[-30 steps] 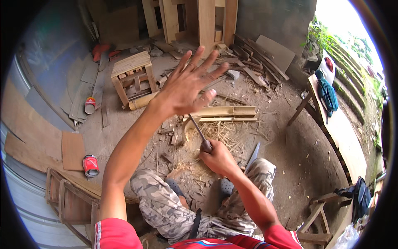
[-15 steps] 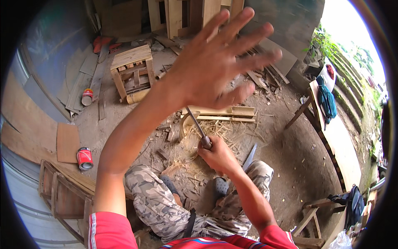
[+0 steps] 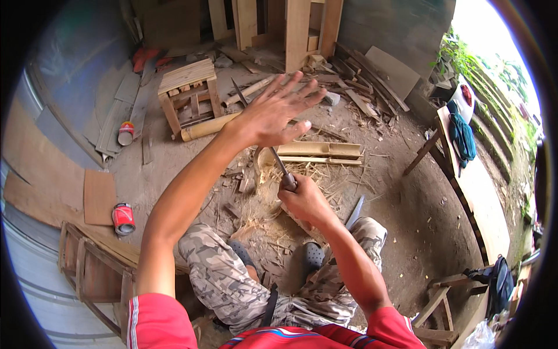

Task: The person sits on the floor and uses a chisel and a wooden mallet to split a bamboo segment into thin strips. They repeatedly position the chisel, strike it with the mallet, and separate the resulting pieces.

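Pale shavings (image 3: 319, 174) litter the brown dirt floor (image 3: 418, 232); at centre, the right hand (image 3: 308, 200) clasps a narrow metal blade (image 3: 278, 160) by its brown handle (image 3: 288, 182); above, the left hand (image 3: 275, 116) spreads wide.

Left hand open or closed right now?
Open: the left hand has its fingers extended and thumb apart. The right hand is closed around the dark handle.

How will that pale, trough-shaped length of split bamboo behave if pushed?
The pale bamboo trough looks stiff, holding straight along its length. Its open, hollowed form suggests it is light for its size. It might slide over the loose, straw-coloured shavings scattered beside it.
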Demonstrator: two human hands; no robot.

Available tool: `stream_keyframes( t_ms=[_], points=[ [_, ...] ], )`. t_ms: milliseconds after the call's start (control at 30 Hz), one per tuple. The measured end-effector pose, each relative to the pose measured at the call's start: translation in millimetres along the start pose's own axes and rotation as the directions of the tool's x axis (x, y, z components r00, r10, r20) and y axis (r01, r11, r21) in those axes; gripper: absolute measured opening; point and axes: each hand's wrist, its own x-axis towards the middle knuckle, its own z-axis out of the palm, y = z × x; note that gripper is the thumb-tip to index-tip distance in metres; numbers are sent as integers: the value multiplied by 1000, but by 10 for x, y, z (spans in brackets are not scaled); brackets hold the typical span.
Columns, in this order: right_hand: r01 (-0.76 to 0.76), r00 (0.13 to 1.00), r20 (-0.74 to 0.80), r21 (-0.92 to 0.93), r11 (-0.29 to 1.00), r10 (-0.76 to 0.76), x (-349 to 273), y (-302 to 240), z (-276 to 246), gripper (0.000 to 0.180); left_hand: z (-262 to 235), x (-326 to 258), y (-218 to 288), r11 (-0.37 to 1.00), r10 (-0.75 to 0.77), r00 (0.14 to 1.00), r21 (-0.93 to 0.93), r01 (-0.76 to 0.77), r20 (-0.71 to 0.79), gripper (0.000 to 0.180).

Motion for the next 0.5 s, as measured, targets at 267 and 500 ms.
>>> stream_keyframes(
  t_ms=[267, 500],
  points=[
    [-12, 999, -32, 551, 835, 35, 290, -47, 218, 52, 88, -1050, 903, 321, -927, 320, -856, 405, -196, 52],
    [253, 962, -50, 528, 810, -268, 519, 158, 423, 61, 279, -1202, 1212, -31, -879, 378, -825, 564, 291, 61]
  ],
)
